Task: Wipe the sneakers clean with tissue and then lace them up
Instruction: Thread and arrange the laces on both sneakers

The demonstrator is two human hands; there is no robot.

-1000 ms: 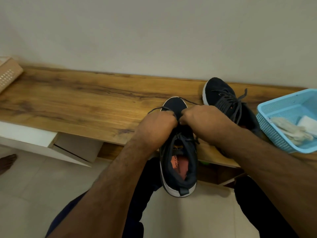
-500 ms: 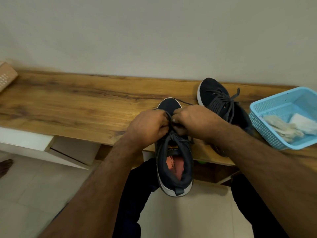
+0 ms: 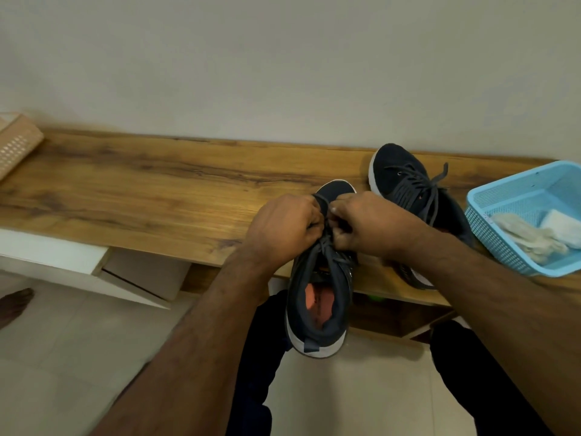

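A dark navy sneaker [image 3: 317, 297] with a white sole and orange insole lies on the front edge of the wooden shelf [image 3: 141, 199], heel hanging toward me. My left hand [image 3: 283, 228] and my right hand [image 3: 371, 225] meet over its tongue, each pinching the grey lace [image 3: 327, 243]; the knuckles hide the lace ends. The second sneaker [image 3: 405, 184], laced with loose ends, rests behind and to the right against the wall side.
A light blue plastic basket [image 3: 490, 228] with used tissues [image 3: 528, 234] stands at the shelf's right end. A perforated beige box [image 3: 15, 146] sits far left. White drawers [image 3: 63, 262] jut out under the shelf. A bare foot [image 3: 14, 305] shows on the tiled floor.
Both hands have drawn a little closer to me along the sneaker's tongue, staying together on the lace. The view has shifted slightly; the sneakers have not moved.
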